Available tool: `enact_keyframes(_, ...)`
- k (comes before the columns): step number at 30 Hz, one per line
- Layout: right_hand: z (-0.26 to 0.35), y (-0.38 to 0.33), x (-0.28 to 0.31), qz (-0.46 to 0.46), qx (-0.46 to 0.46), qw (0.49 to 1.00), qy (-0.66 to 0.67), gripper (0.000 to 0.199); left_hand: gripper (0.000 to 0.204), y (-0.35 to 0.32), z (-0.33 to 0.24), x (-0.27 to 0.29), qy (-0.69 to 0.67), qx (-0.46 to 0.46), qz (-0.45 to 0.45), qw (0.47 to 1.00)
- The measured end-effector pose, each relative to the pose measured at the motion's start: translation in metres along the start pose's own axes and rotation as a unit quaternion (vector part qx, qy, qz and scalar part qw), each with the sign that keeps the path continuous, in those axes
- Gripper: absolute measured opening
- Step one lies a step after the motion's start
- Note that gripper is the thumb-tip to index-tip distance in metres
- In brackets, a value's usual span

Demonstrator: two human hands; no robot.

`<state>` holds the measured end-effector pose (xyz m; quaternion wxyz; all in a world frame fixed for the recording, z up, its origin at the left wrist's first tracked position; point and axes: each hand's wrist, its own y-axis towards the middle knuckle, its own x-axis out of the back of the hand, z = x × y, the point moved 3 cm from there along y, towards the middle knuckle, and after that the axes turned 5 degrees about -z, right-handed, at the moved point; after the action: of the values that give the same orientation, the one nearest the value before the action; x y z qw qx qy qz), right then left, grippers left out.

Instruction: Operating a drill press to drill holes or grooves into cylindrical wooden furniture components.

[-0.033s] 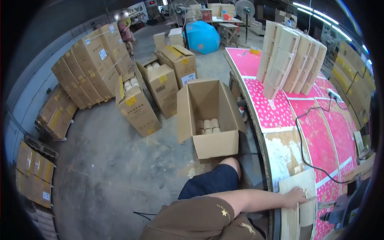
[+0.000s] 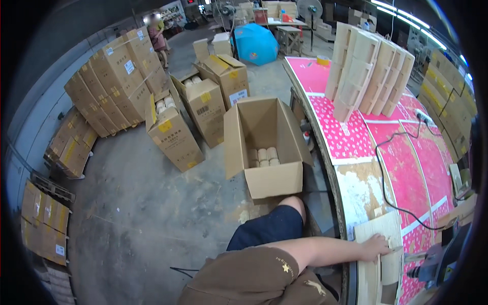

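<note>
My left hand reaches across to the worktable at the lower right. Its fingers are curled over the edge of a pale wooden panel made of flat pieces with a gap between them. Just right of the hand is a dark machine with a chuck-like metal part, partly cut off by the dark rim. My right hand is out of the picture.
Tall wooden slatted pieces stand at the table's far end. A black cable crosses the pink covering. Left of the table, an open carton holds wooden rolls. More cartons and a blue umbrella stand beyond.
The view has shifted slightly, with the cartons and tall wooden pieces a little higher in the picture. My left hand stays on the panel.
</note>
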<state>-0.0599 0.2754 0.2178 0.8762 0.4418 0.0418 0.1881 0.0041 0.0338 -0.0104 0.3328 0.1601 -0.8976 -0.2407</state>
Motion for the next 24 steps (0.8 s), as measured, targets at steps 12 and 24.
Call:
enact_keyframes(12, 0.037, -0.017, 0.100, -0.051, -0.028, 0.995, -0.082, 0.032, 0.036, 0.005, -0.017, -0.033, 0.050, -0.041, 0.014, 0.998)
enact_keyframes(24, 0.221, -0.130, 0.203, -0.209, -0.052, 0.847, -0.487, 0.032, 0.042, 0.009, -0.026, 0.009, 0.041, -0.078, 0.030, 0.996)
